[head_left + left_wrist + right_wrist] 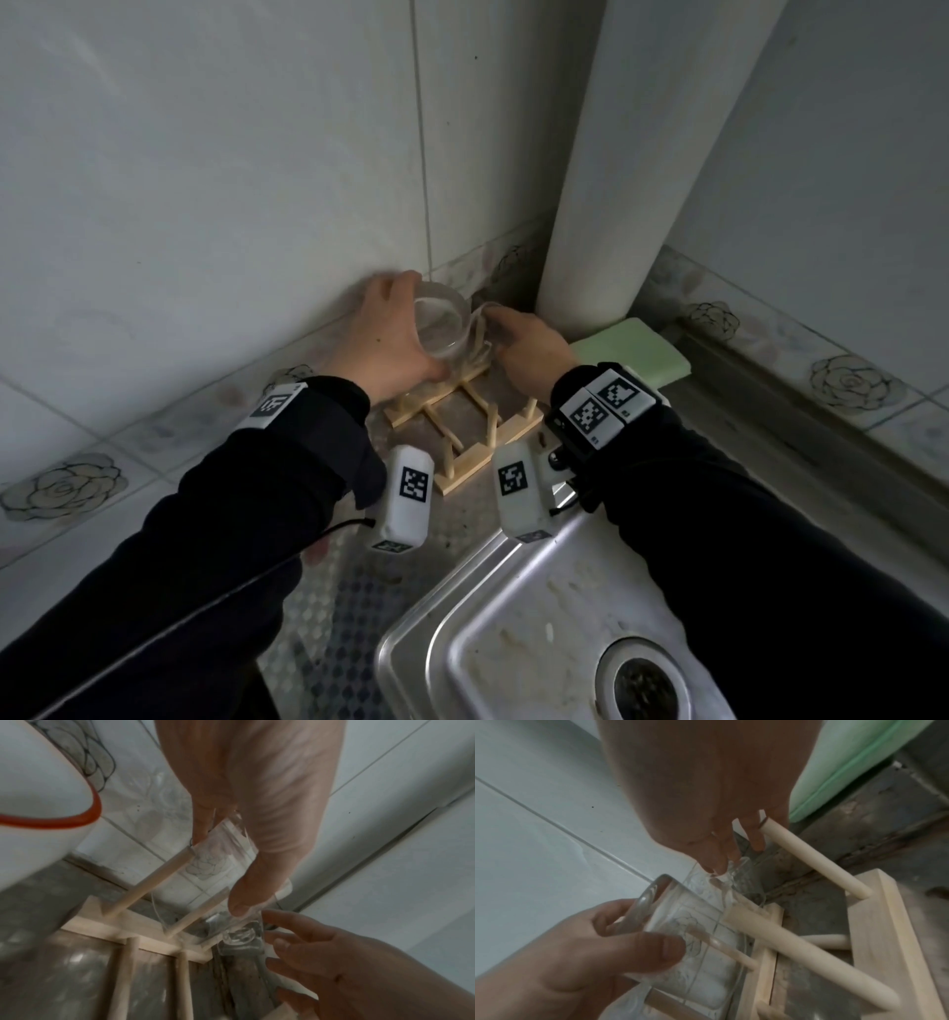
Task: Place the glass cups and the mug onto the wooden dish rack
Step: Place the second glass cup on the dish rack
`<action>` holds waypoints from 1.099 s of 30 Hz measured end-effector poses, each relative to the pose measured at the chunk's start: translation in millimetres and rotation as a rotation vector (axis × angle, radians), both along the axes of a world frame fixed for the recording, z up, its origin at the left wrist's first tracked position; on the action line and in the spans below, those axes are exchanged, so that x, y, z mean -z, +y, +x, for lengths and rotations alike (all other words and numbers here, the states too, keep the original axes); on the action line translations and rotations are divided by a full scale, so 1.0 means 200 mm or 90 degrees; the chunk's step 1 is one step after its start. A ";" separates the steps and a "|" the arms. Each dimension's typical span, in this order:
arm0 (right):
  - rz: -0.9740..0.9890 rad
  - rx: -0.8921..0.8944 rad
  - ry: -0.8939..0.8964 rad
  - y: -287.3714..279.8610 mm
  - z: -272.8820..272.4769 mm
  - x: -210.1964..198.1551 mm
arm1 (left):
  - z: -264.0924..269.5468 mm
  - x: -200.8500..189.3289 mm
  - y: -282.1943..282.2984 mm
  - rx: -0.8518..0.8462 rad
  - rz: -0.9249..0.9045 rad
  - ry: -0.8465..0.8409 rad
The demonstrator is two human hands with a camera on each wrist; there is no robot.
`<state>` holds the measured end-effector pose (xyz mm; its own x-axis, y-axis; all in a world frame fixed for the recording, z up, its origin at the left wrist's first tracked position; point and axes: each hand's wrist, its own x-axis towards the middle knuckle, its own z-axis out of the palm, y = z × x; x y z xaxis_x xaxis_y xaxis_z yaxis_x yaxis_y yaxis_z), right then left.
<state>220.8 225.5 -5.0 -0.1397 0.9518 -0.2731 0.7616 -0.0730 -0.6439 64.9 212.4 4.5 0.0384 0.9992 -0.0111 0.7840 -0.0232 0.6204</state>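
My left hand (390, 334) grips a clear glass cup (444, 329) tilted on its side over the far left corner of the wooden dish rack (513, 434). In the right wrist view a peg (731, 949) reaches inside this cup (680, 923). My right hand (529, 354) is just beside it, and its fingertips (717, 867) pinch the upturned base of a second glass cup (734, 882) standing over a back peg. A white mug (38, 801) with a red line fills the left of the left wrist view, by the rack's edge (144, 935).
The rack stands in a tiled corner beside a thick white pipe (616, 205). A folded green cloth (634, 349) lies right of it. A steel sink (513, 616) with a drain is near me. Several bare pegs (808, 949) stick up from the rack.
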 end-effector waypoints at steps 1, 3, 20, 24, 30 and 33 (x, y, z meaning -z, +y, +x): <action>0.005 -0.002 -0.002 0.00 0.01 0.00 | 0.00 0.01 0.01 0.001 -0.007 0.001; 0.016 -0.004 -0.011 0.01 0.02 0.01 | 0.00 0.04 0.01 -0.003 -0.021 0.005; 0.072 -0.045 -0.036 -0.02 0.02 0.02 | 0.01 0.12 -0.01 -0.002 -0.062 -0.024; 0.072 -0.043 -0.036 -0.04 0.02 0.00 | -0.01 0.08 -0.05 -0.012 -0.055 -0.029; 0.052 -0.042 -0.043 -0.07 0.00 -0.04 | -0.09 -0.01 -0.12 -0.028 -0.040 -0.031; 0.060 -0.020 -0.033 -0.09 -0.04 -0.07 | -0.18 -0.08 -0.17 -0.059 -0.015 -0.075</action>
<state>213.8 208.2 9.2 -0.1572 0.9690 -0.1907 0.7954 0.0098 -0.6060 28.1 178.1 20.6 -0.0523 0.9980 -0.0360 0.7043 0.0625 0.7072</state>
